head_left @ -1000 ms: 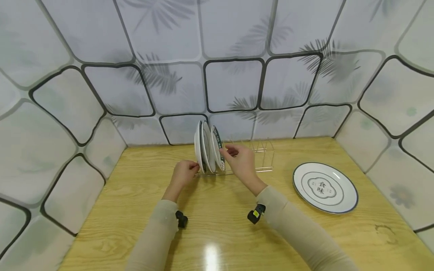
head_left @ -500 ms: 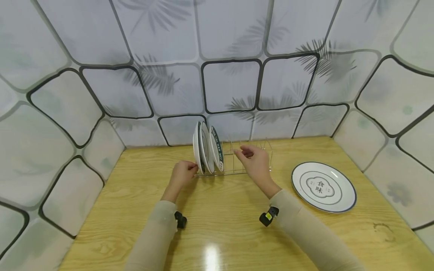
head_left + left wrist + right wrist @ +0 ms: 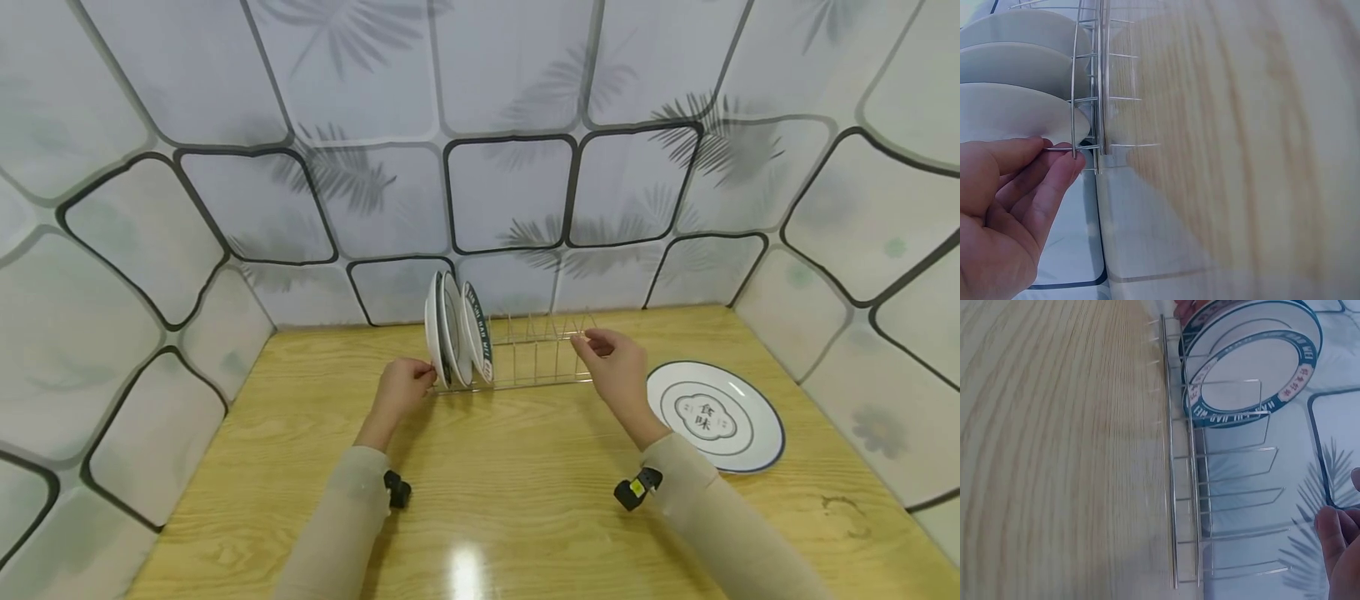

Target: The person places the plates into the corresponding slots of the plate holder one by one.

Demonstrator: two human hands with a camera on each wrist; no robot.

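In the head view my left hand (image 3: 402,385) is at the left end of a wire dish rack (image 3: 536,385). Thumb and fingers pinch the rack's end wire in the left wrist view, just below the backs of white plates (image 3: 1016,112). Three plates lean on edge in the rack's left slots; the rightmost plate (image 3: 477,333) has a dark green lettered band, also plain in the right wrist view. My right hand (image 3: 618,375) is by the rack's right end, fingers loosely bent with nothing in them. Only its fingertips (image 3: 1330,522) show at that wrist view's right edge.
A large white plate (image 3: 731,450) with a blue rim and a printed centre lies flat on the wooden table (image 3: 480,467) at right, partly behind my right wrist. Patterned wall panels (image 3: 510,192) enclose the back and both sides.
My right hand has left the green-banded plate and moved right along the rack to its far end. The left hand stays at the rack's left end.
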